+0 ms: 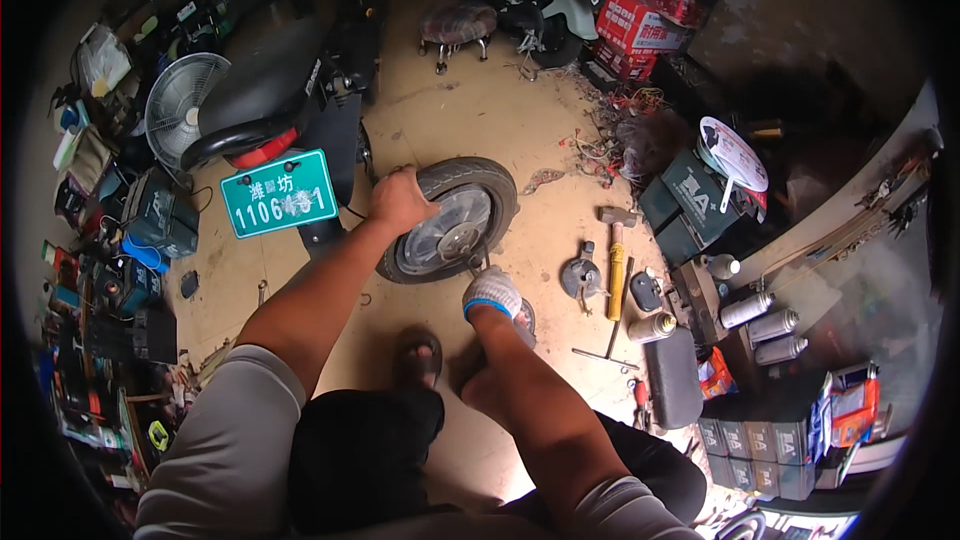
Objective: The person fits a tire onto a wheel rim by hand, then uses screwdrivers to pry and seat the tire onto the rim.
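A small scooter wheel (470,172) with a black tyre and a grey metal rim stands tilted on the floor in front of me. My left hand (402,202), bare, grips the tyre's left upper edge, the thumb lying toward the rim. My right hand (492,292), in a whitish knit glove with a blue cuff, is closed at the wheel's lower right, near the hub. From its top a short metal tool (486,258) sticks out toward the hub; its kind is not clear. The scooter (265,80), with a green number plate (277,195), stands just left of the wheel.
To the right lie a yellow-handled hammer (616,250), a round metal brake plate (582,276), a T-handle wrench (612,332) and spray cans (747,310). A wheeled stool (458,25) is farther back. Batteries (690,195) and loose wires (612,135) line the right; a fan (185,112) stands left.
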Available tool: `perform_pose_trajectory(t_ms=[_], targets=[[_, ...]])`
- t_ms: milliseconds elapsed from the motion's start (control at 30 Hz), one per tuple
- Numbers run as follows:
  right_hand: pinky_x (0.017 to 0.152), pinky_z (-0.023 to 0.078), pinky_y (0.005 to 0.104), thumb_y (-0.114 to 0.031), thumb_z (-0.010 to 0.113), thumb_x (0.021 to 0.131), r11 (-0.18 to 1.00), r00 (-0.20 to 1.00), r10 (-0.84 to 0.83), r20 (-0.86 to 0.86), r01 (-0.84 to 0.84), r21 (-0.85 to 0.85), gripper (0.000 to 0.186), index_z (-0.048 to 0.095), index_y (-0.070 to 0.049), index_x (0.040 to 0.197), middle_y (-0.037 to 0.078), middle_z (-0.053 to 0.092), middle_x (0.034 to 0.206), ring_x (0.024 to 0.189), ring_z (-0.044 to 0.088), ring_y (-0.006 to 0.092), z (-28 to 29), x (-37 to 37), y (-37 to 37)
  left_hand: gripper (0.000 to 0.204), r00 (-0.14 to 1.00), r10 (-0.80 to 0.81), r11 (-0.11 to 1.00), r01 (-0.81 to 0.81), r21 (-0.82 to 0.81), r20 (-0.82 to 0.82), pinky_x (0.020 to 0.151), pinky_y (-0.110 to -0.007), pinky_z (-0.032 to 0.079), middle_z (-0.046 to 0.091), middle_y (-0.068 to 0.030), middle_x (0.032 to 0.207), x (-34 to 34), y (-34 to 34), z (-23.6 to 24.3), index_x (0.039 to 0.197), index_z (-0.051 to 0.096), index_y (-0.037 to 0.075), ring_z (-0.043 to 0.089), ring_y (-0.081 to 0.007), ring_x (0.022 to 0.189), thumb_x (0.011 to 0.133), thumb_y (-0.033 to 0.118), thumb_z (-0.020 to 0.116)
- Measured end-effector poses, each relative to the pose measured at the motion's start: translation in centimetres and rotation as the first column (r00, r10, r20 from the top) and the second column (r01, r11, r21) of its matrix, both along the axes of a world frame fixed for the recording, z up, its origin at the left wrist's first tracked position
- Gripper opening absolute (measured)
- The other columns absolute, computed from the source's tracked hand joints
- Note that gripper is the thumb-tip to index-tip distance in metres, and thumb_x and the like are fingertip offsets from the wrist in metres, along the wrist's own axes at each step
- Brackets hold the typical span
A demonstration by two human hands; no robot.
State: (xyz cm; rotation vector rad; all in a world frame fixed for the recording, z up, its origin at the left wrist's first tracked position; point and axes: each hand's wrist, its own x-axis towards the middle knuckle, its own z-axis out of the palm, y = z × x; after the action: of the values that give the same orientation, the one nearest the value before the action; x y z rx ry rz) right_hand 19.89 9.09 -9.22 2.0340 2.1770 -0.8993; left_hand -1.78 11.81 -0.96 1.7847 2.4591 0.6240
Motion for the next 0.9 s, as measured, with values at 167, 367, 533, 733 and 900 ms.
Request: perform_pose_trajectory(t_ms=[167, 367, 533, 733, 900], targets=[[0.097, 0.063, 0.0446, -0.019, 0.060, 0.104, 0.993, 0.993, 0.098, 0.065, -0.101, 0.056, 0.031, 0.073, -0.001, 0.126, 0.020, 0.077, 0.127, 0.119, 0.076, 0.0337, -0.7, 0.3, 0.4, 0.068, 1.000, -0.014, 0.998, 0.012, -0.064, -0.027, 0.096, -0.047, 0.060, 0.076, -0.0278, 0.112, 0.2, 0.4, 0.7, 0.116, 0.072, -0.005, 0.074, -0.0427, 0.106, 0.069, 0.040, 0.089], [0.095, 0.060, 0.0524, -0.028, 0.064, 0.098, 0.980, 0.989, 0.148, 0.003, -0.147, 0.133, 0.028, 0.073, -0.006, 0.114, 0.025, 0.077, 0.114, 0.110, 0.074, 0.0442, -5.5, 5.1, 2.6, 0.067, 0.993, -0.118, 0.993, 0.118, -0.021, 0.002, 0.094, -0.048, 0.060, 0.076, -0.0286, 0.106, -2.2, 2.3, 0.2, 0.112, 0.072, -0.007, 0.074, -0.0440, 0.102, 0.070, 0.042, 0.087], [0.088, 0.059, 0.0515, -0.035, 0.070, 0.097, 0.884, 0.915, 0.402, 0.027, -0.395, 0.251, 0.032, 0.071, -0.011, 0.117, 0.021, 0.078, 0.107, 0.102, 0.075, 0.0411, -9.5, 11.0, 7.0, 0.065, 0.990, -0.140, 0.990, 0.140, -0.007, -0.011, 0.091, -0.048, 0.061, 0.075, -0.0296, 0.102, -3.1, 3.1, -0.3, 0.108, 0.073, -0.008, 0.074, -0.0448, 0.098, 0.070, 0.043, 0.087], [0.088, 0.059, 0.0505, -0.058, 0.061, 0.103, 0.814, 0.870, 0.491, 0.043, -0.476, 0.333, 0.052, 0.068, -0.014, 0.130, 0.019, 0.078, 0.110, 0.103, 0.075, 0.0403, -14.1, 13.8, 9.2, 0.066, 0.991, -0.133, 0.991, 0.132, 0.027, 0.012, 0.088, -0.048, 0.061, 0.075, -0.0310, 0.097, -3.9, 2.5, -0.1, 0.107, 0.073, -0.009, 0.075, -0.0452, 0.094, 0.070, 0.043, 0.088], [0.092, 0.058, 0.0491, -0.056, 0.061, 0.104, 0.760, 0.837, 0.535, 0.111, -0.535, 0.370, 0.059, 0.059, -0.024, 0.154, 0.019, 0.074, 0.120, 0.111, 0.072, 0.0385, -15.1, 15.2, 10.6, 0.068, 0.990, -0.140, 0.985, 0.141, 0.103, -0.018, 0.087, -0.048, 0.061, 0.075, -0.0311, 0.096, -5.1, 3.3, -0.7, 0.110, 0.074, -0.011, 0.075, -0.0449, 0.093, 0.070, 0.042, 0.089]])
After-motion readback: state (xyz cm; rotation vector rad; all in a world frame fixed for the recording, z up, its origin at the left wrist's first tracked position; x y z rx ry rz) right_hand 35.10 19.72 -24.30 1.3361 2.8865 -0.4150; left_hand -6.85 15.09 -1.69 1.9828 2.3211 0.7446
